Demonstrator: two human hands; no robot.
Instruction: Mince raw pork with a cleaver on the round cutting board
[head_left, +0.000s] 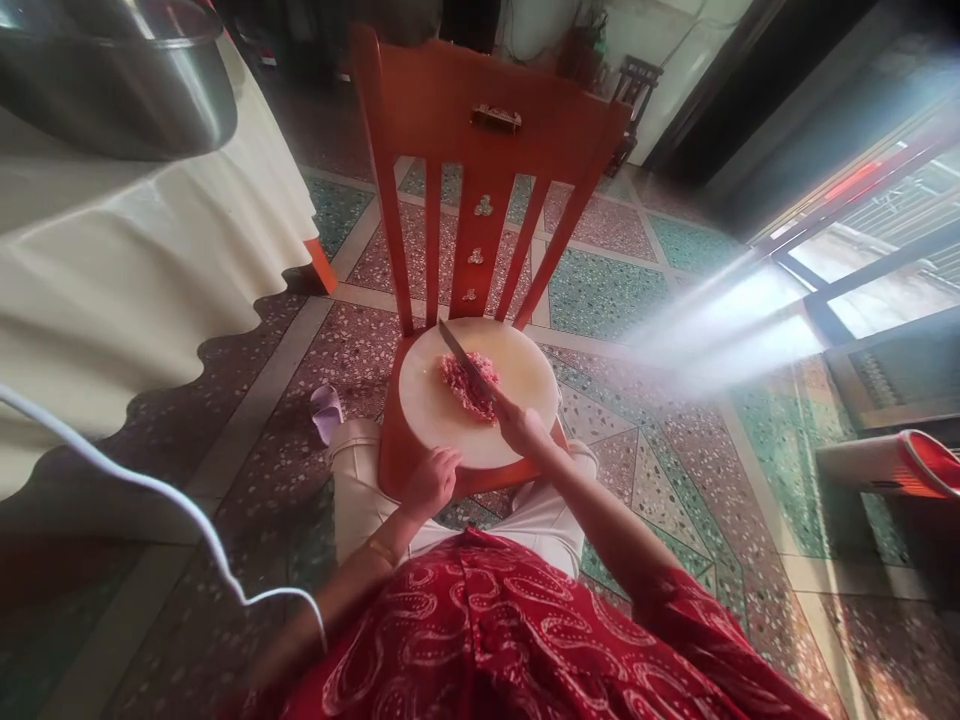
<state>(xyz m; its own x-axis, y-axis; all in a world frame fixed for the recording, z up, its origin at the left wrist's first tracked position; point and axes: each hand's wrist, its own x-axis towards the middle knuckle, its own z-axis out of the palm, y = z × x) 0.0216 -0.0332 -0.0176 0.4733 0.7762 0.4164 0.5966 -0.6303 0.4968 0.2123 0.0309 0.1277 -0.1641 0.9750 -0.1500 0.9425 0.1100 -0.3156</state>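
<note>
A round white cutting board [442, 415] lies on the seat of an orange wooden chair [487, 130] in front of me. A heap of pink minced meat [469, 385] sits near its middle. My right hand [525, 430] grips the handle of a knife [459, 357] whose blade lies across the meat, pointing up and left. My left hand [429, 480] rests on the near edge of the board with fingers curled, holding it.
A table with a cream cloth [112, 270] and a large metal bowl [112, 70] stands at the left. A white cable [150, 490] crosses the lower left. A purple slipper [326, 408] lies on the tiled floor. A red and white object [892, 465] sits at the right near a bright doorway.
</note>
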